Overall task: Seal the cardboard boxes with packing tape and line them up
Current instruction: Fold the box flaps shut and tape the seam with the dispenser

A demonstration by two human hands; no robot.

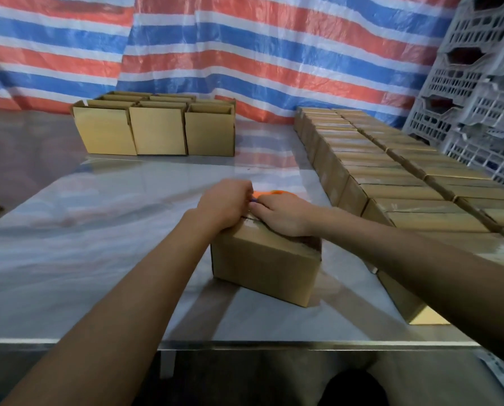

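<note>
Pressing the box [265,265] open-fingered, right hand [285,218] meets left hand [224,205], whose grip is hidden; taped boxes [391,177] crowd the right

Open boxes [157,127] far left, sealed rows [391,177] right, bare table [83,230] between

Striped red, white and blue tarpaulin wall [244,48] behind steel table [98,259]; grey crates [476,92] stacked right.

Dim, soft light, pale glare on the table [98,206] (wide-angle bending at edges)
</note>
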